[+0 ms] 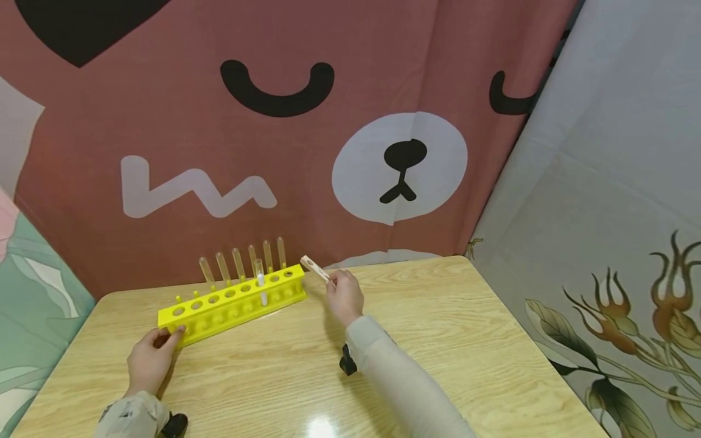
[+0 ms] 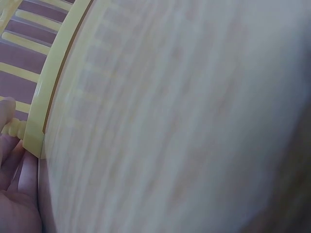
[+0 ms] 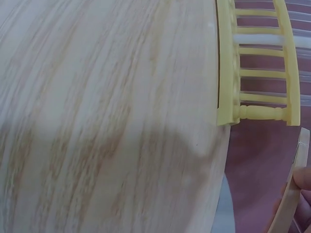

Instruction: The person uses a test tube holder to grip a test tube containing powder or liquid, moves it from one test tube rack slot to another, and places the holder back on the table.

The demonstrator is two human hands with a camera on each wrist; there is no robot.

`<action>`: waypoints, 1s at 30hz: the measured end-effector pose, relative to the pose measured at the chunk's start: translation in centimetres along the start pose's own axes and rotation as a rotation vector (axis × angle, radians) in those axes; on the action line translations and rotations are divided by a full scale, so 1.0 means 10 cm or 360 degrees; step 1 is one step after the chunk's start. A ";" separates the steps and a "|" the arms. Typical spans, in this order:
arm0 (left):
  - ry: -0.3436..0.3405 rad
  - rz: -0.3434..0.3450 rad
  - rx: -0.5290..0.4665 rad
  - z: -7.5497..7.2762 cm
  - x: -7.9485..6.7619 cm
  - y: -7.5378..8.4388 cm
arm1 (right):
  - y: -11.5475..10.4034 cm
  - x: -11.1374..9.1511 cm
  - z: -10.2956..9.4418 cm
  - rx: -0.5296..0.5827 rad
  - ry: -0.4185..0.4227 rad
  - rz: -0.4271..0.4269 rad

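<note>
A yellow test tube rack [image 1: 187, 309] stands slantwise on the table. My left hand [image 1: 149, 362] grips its near left end, thumb and fingers around the end post, as the left wrist view also shows. One test tube [image 1: 264, 298] with white content sits upright in a hole toward the rack's right side. Behind it, several clear test tubes [image 1: 238, 263] are upside down on the rack's pegs. My right hand [image 1: 346, 298] pinches a wooden test tube holder [image 1: 314, 267], its tip close to the rack's right end. In the right wrist view the holder [image 3: 286, 204] shows below the rack.
The wooden table [image 1: 427, 340] ends at the back against a pink curtain [image 1: 372, 73] with a bear face. A pale curtain [image 1: 602, 152] with printed flowers hangs along the right. Black wrist-worn devices [image 1: 347, 360] show at both sleeves.
</note>
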State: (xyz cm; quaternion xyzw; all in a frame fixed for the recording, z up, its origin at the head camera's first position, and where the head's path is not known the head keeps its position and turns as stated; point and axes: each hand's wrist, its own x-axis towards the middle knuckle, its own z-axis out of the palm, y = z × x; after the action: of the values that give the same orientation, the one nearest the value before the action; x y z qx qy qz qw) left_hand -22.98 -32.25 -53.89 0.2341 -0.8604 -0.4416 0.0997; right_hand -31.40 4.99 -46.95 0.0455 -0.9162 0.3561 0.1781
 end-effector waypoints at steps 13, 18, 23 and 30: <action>-0.0003 -0.0010 -0.0001 0.00 -0.02 0.05 | 0.12 -0.01 0.04 -0.0049 -0.0006 0.0043; -0.0011 -0.0008 0.0000 -0.01 -0.02 0.05 | 0.16 -0.03 0.05 -0.0060 -0.0019 0.0039; -0.0013 -0.0009 0.0003 -0.01 -0.02 0.05 | 0.20 -0.05 0.07 -0.0097 -0.0066 0.0053; -0.0001 -0.0006 -0.0002 0.00 -0.01 0.03 | 0.24 -0.07 0.10 -0.0097 -0.0176 0.0131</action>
State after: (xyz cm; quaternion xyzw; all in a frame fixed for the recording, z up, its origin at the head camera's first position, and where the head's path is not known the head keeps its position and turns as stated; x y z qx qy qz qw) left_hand -22.98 -32.02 -53.62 0.2355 -0.8597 -0.4424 0.0987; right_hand -31.52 6.12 -49.43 0.0219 -0.9362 0.3319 0.1136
